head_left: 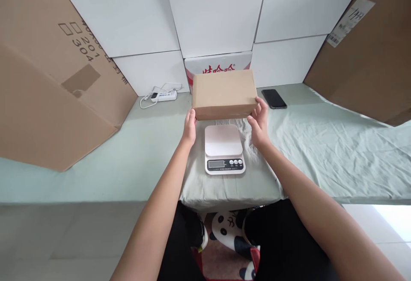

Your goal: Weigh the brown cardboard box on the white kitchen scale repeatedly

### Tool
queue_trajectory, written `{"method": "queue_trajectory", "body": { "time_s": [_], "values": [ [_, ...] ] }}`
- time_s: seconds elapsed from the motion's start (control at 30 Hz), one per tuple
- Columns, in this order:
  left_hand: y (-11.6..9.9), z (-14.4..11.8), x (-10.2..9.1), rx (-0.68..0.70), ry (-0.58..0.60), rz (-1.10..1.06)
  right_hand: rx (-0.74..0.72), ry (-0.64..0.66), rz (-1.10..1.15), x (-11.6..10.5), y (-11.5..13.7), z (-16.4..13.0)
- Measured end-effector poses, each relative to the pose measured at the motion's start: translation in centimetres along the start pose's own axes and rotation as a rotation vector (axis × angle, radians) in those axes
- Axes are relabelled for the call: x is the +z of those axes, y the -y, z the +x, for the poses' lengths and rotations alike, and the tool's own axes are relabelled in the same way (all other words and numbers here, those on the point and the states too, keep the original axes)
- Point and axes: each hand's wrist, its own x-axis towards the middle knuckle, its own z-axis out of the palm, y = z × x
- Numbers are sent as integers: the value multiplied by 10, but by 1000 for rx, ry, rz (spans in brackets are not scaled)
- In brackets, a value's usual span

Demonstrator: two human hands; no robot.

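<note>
A closed brown cardboard box (224,90) is held between my two hands, just beyond the kitchen scale. My left hand (190,124) grips its near left corner, with the thumb on the edge and the other fingers mostly hidden. At the near right corner, my right hand (259,120) has its fingers wrapped round the side and the thumb at the front. The white digital scale (224,140) lies nearer to me, with a bare weighing plate, a grey display and several round buttons. No digits are readable on the display.
A white power strip (164,96) with a cable lies at the back left, and a black phone (274,98) at the back right. Large cardboard sheets (41,101) flank the table, and white panels (215,15) stand behind. Green cloth (154,152) covers the table, wrinkled at the right.
</note>
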Motion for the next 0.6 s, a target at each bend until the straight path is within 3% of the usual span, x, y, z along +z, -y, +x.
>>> {"method": "queue_trajectory", "body": {
  "time_s": [0.23, 0.6],
  "values": [
    [19, 1, 0, -116, -63, 37, 164, 43, 24, 6, -18, 3],
    [12, 1, 4, -205, -101, 21, 253, 25, 74, 9, -23, 3]
  ]
}}
